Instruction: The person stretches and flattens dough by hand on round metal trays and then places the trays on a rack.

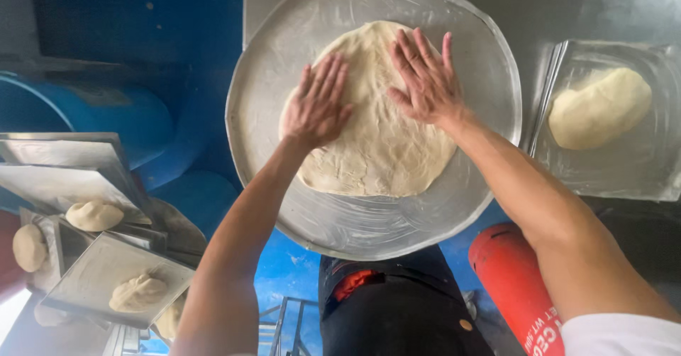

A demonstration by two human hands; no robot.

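Note:
A wide, flattened sheet of pale dough (376, 143) lies on a large round metal tray (319, 214). My left hand (317, 104) presses flat on the dough's left part, fingers spread and pointing away from me. My right hand (425, 79) lies flat on the upper right part of the dough, fingers also spread. Neither hand grips anything.
A square metal tray (638, 164) with a dough lump (600, 108) sits at the right. Several stacked metal trays (92, 285) with dough lumps (93, 215) stand at the lower left. A blue barrel (92, 115) is at the left and a red cylinder (514, 278) below the round tray.

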